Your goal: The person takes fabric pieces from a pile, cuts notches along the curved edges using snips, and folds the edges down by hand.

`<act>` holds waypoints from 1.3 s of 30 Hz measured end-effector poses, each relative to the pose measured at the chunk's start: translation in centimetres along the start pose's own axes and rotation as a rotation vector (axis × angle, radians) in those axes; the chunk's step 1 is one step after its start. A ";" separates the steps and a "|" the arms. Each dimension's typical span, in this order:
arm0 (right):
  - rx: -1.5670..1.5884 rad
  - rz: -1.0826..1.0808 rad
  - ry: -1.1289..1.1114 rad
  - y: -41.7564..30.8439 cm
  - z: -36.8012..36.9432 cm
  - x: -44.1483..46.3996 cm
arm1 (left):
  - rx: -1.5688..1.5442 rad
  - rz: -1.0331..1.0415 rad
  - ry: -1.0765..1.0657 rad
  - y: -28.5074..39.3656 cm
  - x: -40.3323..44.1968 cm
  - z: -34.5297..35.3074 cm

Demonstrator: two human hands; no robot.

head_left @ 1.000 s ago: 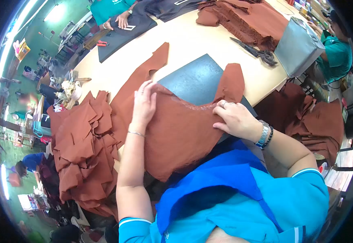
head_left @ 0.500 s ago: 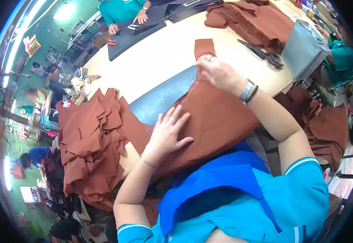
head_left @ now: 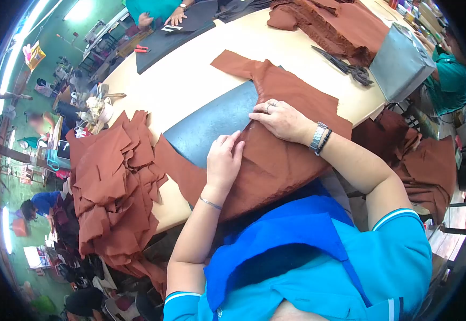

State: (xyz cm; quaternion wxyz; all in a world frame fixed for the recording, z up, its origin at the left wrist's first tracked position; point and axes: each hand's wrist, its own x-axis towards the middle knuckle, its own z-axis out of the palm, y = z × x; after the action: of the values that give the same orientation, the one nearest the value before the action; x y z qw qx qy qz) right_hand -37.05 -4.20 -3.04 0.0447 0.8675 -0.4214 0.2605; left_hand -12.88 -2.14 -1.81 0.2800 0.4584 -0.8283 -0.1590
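A reddish-brown cut piece of fabric [head_left: 292, 155] lies in front of me over a dark grey flat panel [head_left: 206, 120], its narrow strip pointing to the upper left. My left hand [head_left: 225, 163] is at the fabric's inner edge, fingertips pinched together on it. Just to the upper right, my right hand [head_left: 284, 122], with a ring and a wristwatch, grips the same edge with curled fingers. What lies beneath the fingertips is partly hidden.
Left of me is a heap of brown fabric pieces [head_left: 112, 187]. Black scissors [head_left: 345, 67] and a grey metal box [head_left: 402, 61] stand to the right, near more brown fabric [head_left: 334, 27]. Across the table [head_left: 174, 69], a co-worker's hand [head_left: 177, 16] rests on dark material.
My right hand has come down and closer to my left. The fabric's strip has swung left, and its body spreads further up the table. My left hand's fingers have drawn together.
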 end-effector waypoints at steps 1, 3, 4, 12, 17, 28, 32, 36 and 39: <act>-0.015 -0.006 -0.010 0.0 0.0 0.0 | -0.060 0.002 -0.002 -0.1 -0.1 -0.1; -0.039 -0.011 -0.031 0.0 -0.1 -0.2 | -0.035 0.062 0.069 -0.3 -0.6 -0.1; -0.059 -0.022 -0.032 0.0 -0.1 -0.3 | -0.022 0.089 0.102 -0.4 -1.0 0.0; -0.046 -0.023 -0.199 -0.3 -0.7 -0.1 | 0.099 0.123 0.071 -1.0 -2.1 -1.2; -0.082 -0.062 -0.198 -0.2 -0.5 -0.6 | 0.099 0.113 0.087 -0.9 -2.8 -1.3; -0.187 -0.138 -0.298 -3.0 -0.8 0.1 | 0.164 0.084 0.046 -1.3 -4.2 -2.6; -0.199 -0.147 -0.364 -4.3 -0.8 0.3 | 0.175 0.053 0.046 -1.2 -4.4 -2.8; -0.242 -0.129 -0.329 -5.6 -1.5 0.5 | 0.152 0.051 0.011 -1.1 -4.3 -3.2; -0.158 -0.085 -0.407 -6.9 -0.5 0.6 | 0.117 0.058 -0.035 -1.6 -4.4 -3.8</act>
State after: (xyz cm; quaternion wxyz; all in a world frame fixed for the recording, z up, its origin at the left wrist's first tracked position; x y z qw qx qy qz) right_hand -31.71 -0.06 -1.32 0.0373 0.9129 -0.4041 0.0444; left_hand -7.65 0.70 -0.97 0.2427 0.4468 -0.8540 -0.1100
